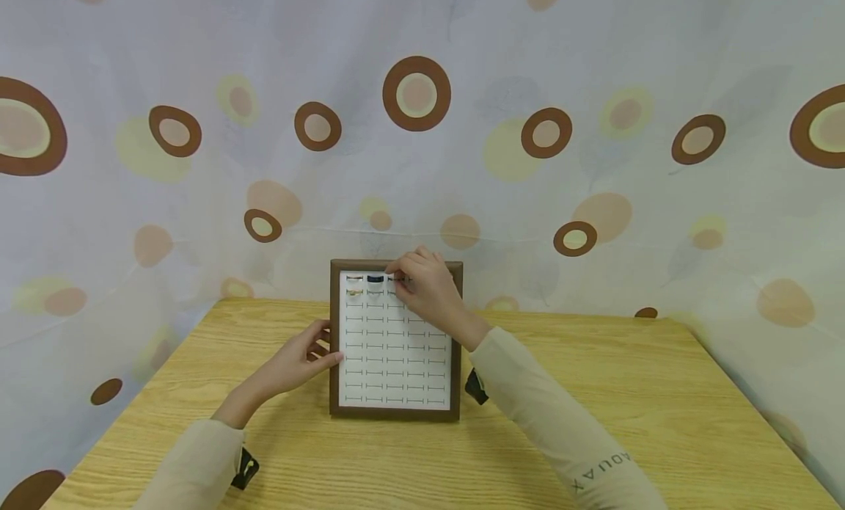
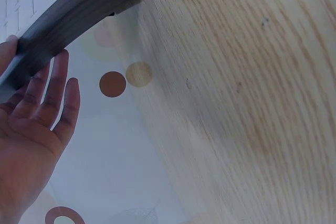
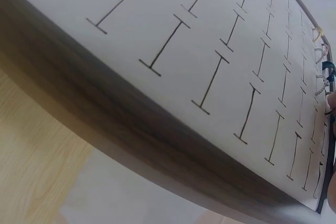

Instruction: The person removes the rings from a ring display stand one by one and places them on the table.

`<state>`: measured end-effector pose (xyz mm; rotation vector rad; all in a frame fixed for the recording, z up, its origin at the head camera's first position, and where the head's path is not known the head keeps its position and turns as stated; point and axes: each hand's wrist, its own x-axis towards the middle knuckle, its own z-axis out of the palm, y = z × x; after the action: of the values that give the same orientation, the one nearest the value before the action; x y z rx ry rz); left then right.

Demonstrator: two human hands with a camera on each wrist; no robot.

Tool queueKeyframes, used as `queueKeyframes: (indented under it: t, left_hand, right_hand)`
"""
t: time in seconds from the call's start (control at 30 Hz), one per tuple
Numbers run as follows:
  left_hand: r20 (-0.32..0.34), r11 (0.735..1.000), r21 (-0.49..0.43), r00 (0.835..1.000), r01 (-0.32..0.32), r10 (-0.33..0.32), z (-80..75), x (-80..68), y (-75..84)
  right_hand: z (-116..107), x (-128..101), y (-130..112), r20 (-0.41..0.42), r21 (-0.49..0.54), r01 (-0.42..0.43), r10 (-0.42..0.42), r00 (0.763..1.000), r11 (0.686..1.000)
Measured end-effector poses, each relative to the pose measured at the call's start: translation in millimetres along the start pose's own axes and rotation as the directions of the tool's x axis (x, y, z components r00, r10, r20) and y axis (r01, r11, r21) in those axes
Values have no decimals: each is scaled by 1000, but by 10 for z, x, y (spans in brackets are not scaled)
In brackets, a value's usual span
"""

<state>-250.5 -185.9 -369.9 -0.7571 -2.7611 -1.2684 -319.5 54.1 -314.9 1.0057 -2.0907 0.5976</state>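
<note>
A ring display tray with a dark wooden frame (image 1: 334,348) and a white slotted insert (image 1: 396,356) stands on the table, sloping back. Several rings sit in its top left slots, among them a dark ring (image 1: 375,278) and a gold ring (image 1: 354,292). My right hand (image 1: 400,277) is at the top row, fingers curled, pinching a small dark ring (image 1: 396,279) at the third slot. My left hand (image 1: 318,348) rests with straight fingers against the frame's left side (image 2: 79,9). The right wrist view shows the insert (image 3: 210,35) close up and rings (image 3: 321,38) at its far edge.
The light wooden table (image 1: 594,392) extends on both sides of the tray. A pale cloth with brown and yellow spots (image 1: 416,92) hangs close behind the tray and drops past the table's left edge (image 2: 113,84).
</note>
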Motion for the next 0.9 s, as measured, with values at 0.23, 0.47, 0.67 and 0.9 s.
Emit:
queueKeyframes:
  t: [0.23,0.47,0.67,0.9]
  left_hand:
    - [-1,1000,5,1000,2,-2,-4,-7,22]
    - [-12,1000,9,1000,1,-1,57,54,-204]
    - [-15,1000,8,1000,-5,5,78,85,-364]
    - [-26,1000,27,1000,-6,6,85,94,-355]
  right_hand:
    - [-6,-4,-7,19,28,-27,26,999,999]
    - [-28,0,-18,34,42,-41,39,999,998]
    - [-41,3,-9,40,69,-40,38,999,997]
    - [-61,3,-8,25,108,-16,13,1000,994]
